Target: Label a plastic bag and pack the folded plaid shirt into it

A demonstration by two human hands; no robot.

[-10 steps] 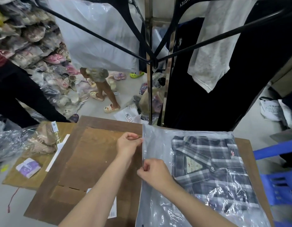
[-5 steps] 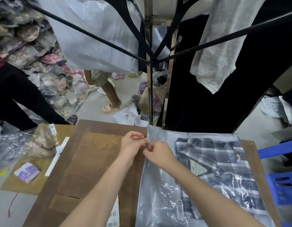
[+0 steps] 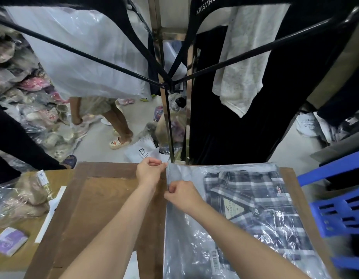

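A clear plastic bag (image 3: 186,234) lies flat on the brown board (image 3: 98,200), at its right half. Inside it sits the folded grey-and-white plaid shirt (image 3: 255,200), collar label facing up. A barcode label (image 3: 214,262) is stuck on the bag near the bottom. My left hand (image 3: 149,171) pinches the bag's far left corner. My right hand (image 3: 181,195) pinches the bag's left edge a little nearer to me. Both hands grip the same open edge strip.
A black garment rack (image 3: 170,85) with hanging clothes stands just behind the board. A blue plastic stool (image 3: 339,210) is at the right. Bagged plush items (image 3: 23,198) and a purple packet (image 3: 8,240) lie at the left. A person's legs (image 3: 118,121) stand on the floor beyond.
My right hand slid up the bag's left edge to meet my left hand, then drew back down a little. The left hand kept its hold at the corner.
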